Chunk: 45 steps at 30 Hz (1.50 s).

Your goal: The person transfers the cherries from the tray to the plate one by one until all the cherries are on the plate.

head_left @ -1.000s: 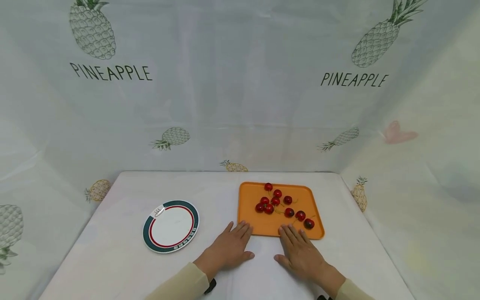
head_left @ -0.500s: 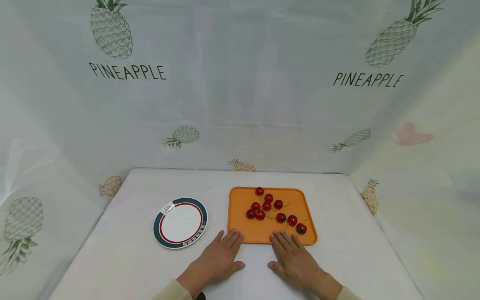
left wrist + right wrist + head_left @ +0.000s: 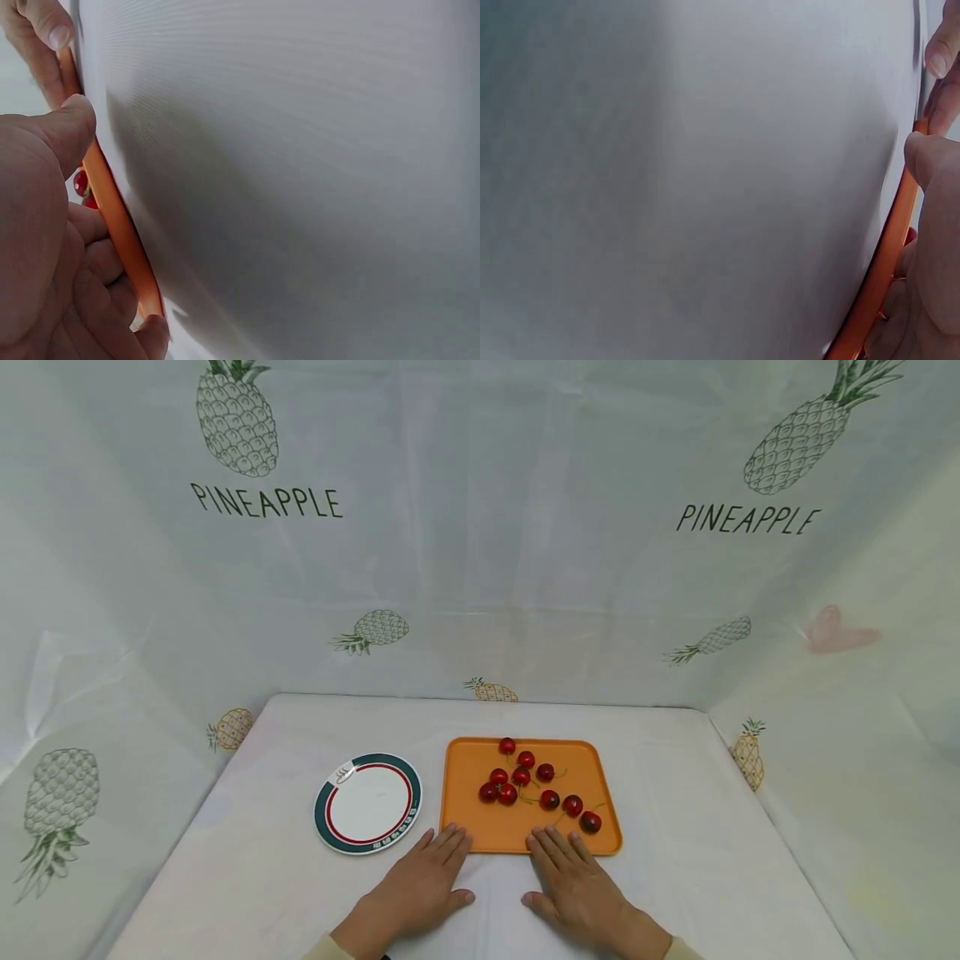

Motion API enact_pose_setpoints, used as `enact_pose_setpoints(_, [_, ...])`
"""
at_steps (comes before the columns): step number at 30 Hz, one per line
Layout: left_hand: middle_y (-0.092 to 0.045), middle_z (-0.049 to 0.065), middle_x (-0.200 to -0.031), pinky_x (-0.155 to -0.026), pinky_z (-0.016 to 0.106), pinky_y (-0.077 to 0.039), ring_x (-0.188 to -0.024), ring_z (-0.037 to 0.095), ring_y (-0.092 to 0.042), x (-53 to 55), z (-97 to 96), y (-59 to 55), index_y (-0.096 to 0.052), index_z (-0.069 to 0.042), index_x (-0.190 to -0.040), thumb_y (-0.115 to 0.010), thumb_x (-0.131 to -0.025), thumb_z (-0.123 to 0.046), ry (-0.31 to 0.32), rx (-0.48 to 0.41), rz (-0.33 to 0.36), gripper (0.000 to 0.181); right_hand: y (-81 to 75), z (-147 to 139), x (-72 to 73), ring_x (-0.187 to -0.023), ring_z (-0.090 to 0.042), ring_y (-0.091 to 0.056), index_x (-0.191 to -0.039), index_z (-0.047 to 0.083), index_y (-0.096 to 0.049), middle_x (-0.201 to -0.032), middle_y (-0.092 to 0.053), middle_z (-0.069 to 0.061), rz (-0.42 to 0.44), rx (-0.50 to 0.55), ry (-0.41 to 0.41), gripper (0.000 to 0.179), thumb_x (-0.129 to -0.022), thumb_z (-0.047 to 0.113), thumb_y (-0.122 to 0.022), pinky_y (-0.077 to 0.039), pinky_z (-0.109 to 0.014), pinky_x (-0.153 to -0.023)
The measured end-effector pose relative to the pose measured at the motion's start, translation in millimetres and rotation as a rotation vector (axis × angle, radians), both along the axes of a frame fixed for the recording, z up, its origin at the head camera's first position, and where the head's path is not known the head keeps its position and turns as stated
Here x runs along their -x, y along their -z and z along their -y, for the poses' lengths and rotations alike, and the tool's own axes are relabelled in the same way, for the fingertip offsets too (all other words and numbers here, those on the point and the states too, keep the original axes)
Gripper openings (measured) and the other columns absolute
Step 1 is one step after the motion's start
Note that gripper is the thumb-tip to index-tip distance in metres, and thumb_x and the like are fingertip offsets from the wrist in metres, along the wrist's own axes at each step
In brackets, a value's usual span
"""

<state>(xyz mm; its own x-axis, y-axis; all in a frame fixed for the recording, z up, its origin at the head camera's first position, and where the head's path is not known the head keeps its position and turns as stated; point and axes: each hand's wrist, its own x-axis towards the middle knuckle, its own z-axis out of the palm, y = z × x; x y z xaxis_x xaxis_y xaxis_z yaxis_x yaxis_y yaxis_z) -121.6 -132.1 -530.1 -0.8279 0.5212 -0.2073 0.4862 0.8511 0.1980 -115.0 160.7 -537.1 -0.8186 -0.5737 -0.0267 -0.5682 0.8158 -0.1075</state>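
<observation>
Cherries [image 3: 521, 777] are lying on an orange tray [image 3: 461, 768], which is sitting right of the plate [image 3: 371, 804] on the white tabletop [image 3: 690, 827]. Left hand [image 3: 417, 887] and right hand [image 3: 579, 892] are touching its near edge, fingers [image 3: 459, 847] extending straight, gripping nothing.
</observation>
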Motion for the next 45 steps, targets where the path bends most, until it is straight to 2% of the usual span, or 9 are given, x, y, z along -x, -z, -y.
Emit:
enact_pose_setpoints(11, [-0.035, 0.001, -0.172, -0.131, 0.052, -0.023, -0.161, 0.024, -0.028, -4.5, 6.4, -9.7, -0.038, -0.016, -0.165, -0.053, -0.101, -0.066, -0.019, 0.005, 0.038, 0.082, -0.3, 7.2, -2.1, -0.158, -0.032, -0.034, -0.162, 0.006, -0.041, -0.170, -0.037, -0.012, 0.010, 0.007, -0.007, 0.083, -0.105, 0.068, -0.040, -0.030, -0.061, -0.126])
enact_pose_setpoints(25, [-0.031, 0.000, -0.173, -0.132, 0.052, -0.022, -0.162, 0.023, -0.025, -4.3, 5.9, -7.2, -0.036, -0.017, -0.166, -0.054, -0.100, -0.067, -0.048, 0.020, 0.062, 0.084, -1.2, 7.6, -0.8, -0.158, -0.031, -0.033, -0.162, 0.006, -0.040, -0.170, -0.035, -0.011, 0.005, -0.005, -0.023, 0.083, -0.106, 0.067, -0.037, -0.027, -0.059, -0.128])
enact_pose_setpoints(30, [-0.035, 0.000, -0.172, -0.131, 0.051, -0.024, -0.161, 0.023, -0.028, -6.0, 5.4, -9.4, -0.039, -0.016, -0.165, -0.053, -0.102, -0.064, -0.046, -0.021, 0.067, 0.080, 1.4, 4.4, -2.6, -0.158, -0.031, -0.034, -0.162, 0.006, -0.041, -0.170, -0.037, -0.011, -0.010, -0.002, -0.028, 0.082, -0.106, 0.067, -0.039, -0.029, -0.060, -0.127])
enact_pose_setpoints(32, [-0.039, 0.000, -0.169, -0.130, 0.051, -0.028, -0.159, 0.023, -0.033, -5.4, 9.0, -11.8, -0.043, -0.017, -0.162, -0.053, -0.104, -0.060, -0.052, -0.061, 0.049, 0.073, 2.5, 2.7, -2.7, -0.157, -0.031, -0.034, -0.161, 0.005, -0.042, -0.169, -0.038, -0.011, -0.020, -0.003, -0.035, 0.082, -0.106, 0.066, -0.039, -0.029, -0.060, -0.127])
enact_pose_setpoints(34, [-0.046, -0.001, -0.166, -0.128, 0.050, -0.033, -0.155, 0.023, -0.039, -3.7, 17.7, -15.8, -0.048, -0.017, -0.159, -0.053, -0.107, -0.052, -0.070, -0.130, 0.004, 0.063, 2.2, 2.0, -3.1, -0.158, -0.031, -0.034, -0.161, 0.006, -0.041, -0.170, -0.037, -0.010, -0.018, -0.011, -0.038, 0.082, -0.107, 0.066, -0.038, -0.028, -0.059, -0.128])
enact_pose_setpoints(37, [-0.056, 0.001, -0.157, -0.123, 0.050, -0.040, -0.148, 0.025, -0.049, 2.0, 37.7, -29.7, -0.058, -0.017, -0.152, -0.059, -0.107, -0.039, -0.182, -0.259, -0.083, 0.050, 2.2, 1.8, -3.3, -0.158, -0.030, -0.033, -0.162, 0.006, -0.040, -0.170, -0.036, -0.010, 0.001, -0.017, -0.038, 0.082, -0.107, 0.066, -0.037, -0.027, -0.058, -0.128])
enact_pose_setpoints(40, [-0.061, 0.006, -0.151, -0.117, 0.053, -0.046, -0.139, 0.030, -0.057, 13.0, 65.2, -46.8, -0.060, -0.016, -0.149, -0.066, -0.104, -0.027, -0.359, -0.388, -0.132, 0.047, 1.0, 2.0, -3.8, -0.158, -0.030, -0.033, -0.162, 0.007, -0.040, -0.170, -0.036, -0.009, 0.007, -0.018, -0.037, 0.082, -0.107, 0.066, -0.036, -0.027, -0.058, -0.128])
enact_pose_setpoints(42, [-0.062, 0.012, -0.148, -0.113, 0.055, -0.050, -0.135, 0.035, -0.061, 22.1, 85.9, -56.2, -0.057, -0.017, -0.152, -0.069, -0.103, -0.023, -0.475, -0.454, -0.124, 0.051, 0.4, 1.8, -4.0, -0.158, -0.030, -0.034, -0.162, 0.006, -0.040, -0.170, -0.037, -0.009, -0.002, -0.014, -0.040, 0.081, -0.107, 0.066, -0.037, -0.028, -0.058, -0.128])
enact_pose_setpoints(45, [-0.061, 0.020, -0.149, -0.105, 0.056, -0.055, -0.130, 0.040, -0.063, 36.0, 118.9, -65.3, -0.048, -0.019, -0.159, -0.069, -0.102, -0.019, -0.589, -0.532, -0.069, 0.061, -0.5, 1.9, -3.5, -0.157, -0.030, -0.035, -0.161, 0.006, -0.042, -0.169, -0.039, -0.009, -0.019, -0.002, -0.044, 0.081, -0.107, 0.066, -0.038, -0.030, -0.059, -0.127])
